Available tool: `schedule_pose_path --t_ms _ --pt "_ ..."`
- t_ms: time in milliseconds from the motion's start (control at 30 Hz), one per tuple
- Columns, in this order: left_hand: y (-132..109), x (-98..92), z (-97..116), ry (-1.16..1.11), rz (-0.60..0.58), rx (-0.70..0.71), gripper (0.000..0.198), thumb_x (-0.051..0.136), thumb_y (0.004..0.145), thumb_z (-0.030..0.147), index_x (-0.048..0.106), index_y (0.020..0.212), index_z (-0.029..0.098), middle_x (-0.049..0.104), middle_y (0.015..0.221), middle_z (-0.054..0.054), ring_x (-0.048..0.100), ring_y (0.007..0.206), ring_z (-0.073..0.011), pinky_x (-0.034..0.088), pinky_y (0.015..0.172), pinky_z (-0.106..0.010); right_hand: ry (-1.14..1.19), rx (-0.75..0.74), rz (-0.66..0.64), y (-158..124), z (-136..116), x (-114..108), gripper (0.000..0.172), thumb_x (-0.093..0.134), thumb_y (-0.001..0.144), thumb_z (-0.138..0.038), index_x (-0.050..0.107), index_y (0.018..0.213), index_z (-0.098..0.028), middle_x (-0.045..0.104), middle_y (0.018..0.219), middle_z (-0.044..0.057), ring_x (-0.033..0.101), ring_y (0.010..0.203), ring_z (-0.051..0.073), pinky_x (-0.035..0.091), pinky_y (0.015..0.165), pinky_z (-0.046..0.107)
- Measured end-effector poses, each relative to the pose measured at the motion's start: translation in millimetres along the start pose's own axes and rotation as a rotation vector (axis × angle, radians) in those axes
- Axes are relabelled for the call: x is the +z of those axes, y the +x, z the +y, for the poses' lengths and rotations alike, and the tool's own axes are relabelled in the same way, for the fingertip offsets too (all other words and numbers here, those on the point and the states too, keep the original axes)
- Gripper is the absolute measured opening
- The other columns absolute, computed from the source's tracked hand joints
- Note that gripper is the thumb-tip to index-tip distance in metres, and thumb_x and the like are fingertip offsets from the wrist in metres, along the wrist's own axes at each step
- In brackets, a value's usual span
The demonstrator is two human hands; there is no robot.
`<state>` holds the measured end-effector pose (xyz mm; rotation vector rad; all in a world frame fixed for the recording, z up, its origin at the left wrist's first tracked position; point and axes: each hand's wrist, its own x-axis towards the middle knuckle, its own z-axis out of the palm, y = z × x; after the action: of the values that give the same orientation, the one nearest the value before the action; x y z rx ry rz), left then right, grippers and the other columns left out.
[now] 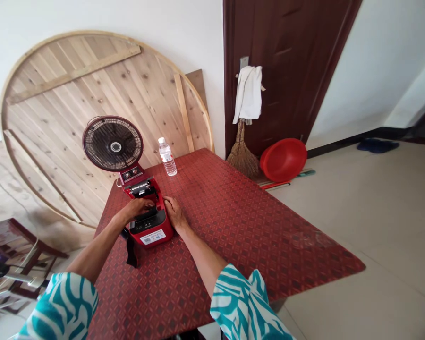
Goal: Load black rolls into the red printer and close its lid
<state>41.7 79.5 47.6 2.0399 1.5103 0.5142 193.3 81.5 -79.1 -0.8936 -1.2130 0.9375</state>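
Observation:
A small red and black printer (147, 222) with a raised lid and a QR-code label on its front sits on the red patterned table cover (230, 222). My left hand (138, 210) lies across the printer's black middle section, fingers curled over the opening. My right hand (174, 213) grips the printer's right side. A black strap (131, 248) hangs beside the printer at the table's left edge. Just behind it stands a small black desk fan (112, 143) on a red base. A plastic water bottle (167, 157) stands to the right of the fan.
A large round wooden tabletop (92, 80) leans against the wall behind the table. To the right are a brown door (286, 61) with a white cloth (248, 94), a straw broom (241, 153) and a red plastic basin (283, 159). A dark wooden stool (21, 245) stands at the lower left.

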Motion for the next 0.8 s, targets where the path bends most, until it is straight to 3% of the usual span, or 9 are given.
schedule_pose_path --t_ms 67,133,233,333,467,567,667,733,800 --pt "-6 -3.1 0 0.125 -0.032 0.101 0.023 0.070 0.058 0.013 0.074 0.077 0.025 0.074 0.079 -0.004 0.067 0.076 -0.0239 0.048 0.070 -0.027 0.005 -0.005 -0.006 0 1 0 0.031 0.043 0.088 -0.035 0.068 0.105 -0.026 0.068 0.106 0.004 0.058 0.106 0.018 0.043 0.099 0.033" --pt "-11 -5.1 1 0.219 0.010 0.144 0.023 0.070 0.062 0.014 0.074 0.082 0.026 0.074 0.088 -0.005 0.067 0.085 -0.0251 0.048 0.077 -0.029 0.004 -0.002 -0.018 1 2 -1 0.031 0.043 0.088 -0.036 0.068 0.105 -0.026 0.068 0.106 0.003 0.058 0.106 0.018 0.043 0.099 0.033" --pt "-17 -4.5 4 0.305 0.068 0.128 0.023 0.069 0.066 0.014 0.072 0.085 0.026 0.072 0.095 -0.006 0.064 0.096 -0.0272 0.045 0.086 -0.031 -0.018 0.009 -0.045 1 2 -2 0.032 0.043 0.088 -0.036 0.068 0.105 -0.025 0.068 0.108 0.004 0.059 0.108 0.019 0.042 0.100 0.035" --pt "-21 -2.7 10 0.366 0.099 0.093 0.028 0.070 0.067 0.017 0.071 0.094 0.025 0.070 0.097 -0.007 0.063 0.095 -0.0273 0.045 0.087 -0.032 -0.038 0.005 -0.053 1 2 -2 0.033 0.042 0.088 -0.035 0.067 0.106 -0.024 0.068 0.110 0.004 0.058 0.109 0.020 0.042 0.101 0.036" --pt "-31 -7.1 12 0.283 0.120 0.156 0.042 0.070 0.070 0.028 0.067 0.111 0.024 0.069 0.101 -0.006 0.062 0.086 -0.0235 0.046 0.085 -0.032 -0.033 -0.012 -0.041 1 2 -1 0.033 0.042 0.088 -0.034 0.068 0.105 -0.023 0.068 0.109 0.005 0.059 0.108 0.019 0.042 0.101 0.035" --pt "-45 -17.4 3 0.099 0.229 0.190 0.049 0.068 0.071 0.036 0.064 0.117 0.021 0.067 0.094 -0.005 0.061 0.081 -0.0208 0.047 0.080 -0.030 -0.018 -0.015 -0.034 0 2 -1 0.031 0.043 0.088 -0.035 0.068 0.104 -0.025 0.069 0.107 0.003 0.059 0.107 0.019 0.043 0.100 0.034" --pt "-58 -28.3 -16 -0.013 0.444 0.129 0.047 0.063 0.072 0.037 0.059 0.115 0.018 0.066 0.090 -0.004 0.061 0.079 -0.0190 0.047 0.076 -0.029 -0.016 -0.017 -0.045 0 2 -3 0.031 0.044 0.087 -0.035 0.068 0.104 -0.026 0.069 0.108 0.003 0.059 0.107 0.019 0.043 0.099 0.034" --pt "-63 -32.6 -33 -0.035 0.571 0.016 0.042 0.061 0.070 0.036 0.057 0.108 0.017 0.066 0.088 -0.004 0.061 0.078 -0.0189 0.047 0.072 -0.029 -0.021 -0.016 -0.054 0 2 -4 0.031 0.044 0.087 -0.035 0.068 0.105 -0.026 0.069 0.109 0.003 0.059 0.107 0.019 0.043 0.099 0.035" --pt "-64 -33.7 -51 -0.026 0.607 -0.136 0.037 0.062 0.067 0.033 0.055 0.101 0.018 0.066 0.084 -0.003 0.063 0.077 -0.0195 0.047 0.069 -0.028 -0.017 -0.013 -0.052 0 2 -4 0.032 0.043 0.087 -0.035 0.068 0.105 -0.026 0.069 0.109 0.003 0.059 0.108 0.019 0.043 0.099 0.035"
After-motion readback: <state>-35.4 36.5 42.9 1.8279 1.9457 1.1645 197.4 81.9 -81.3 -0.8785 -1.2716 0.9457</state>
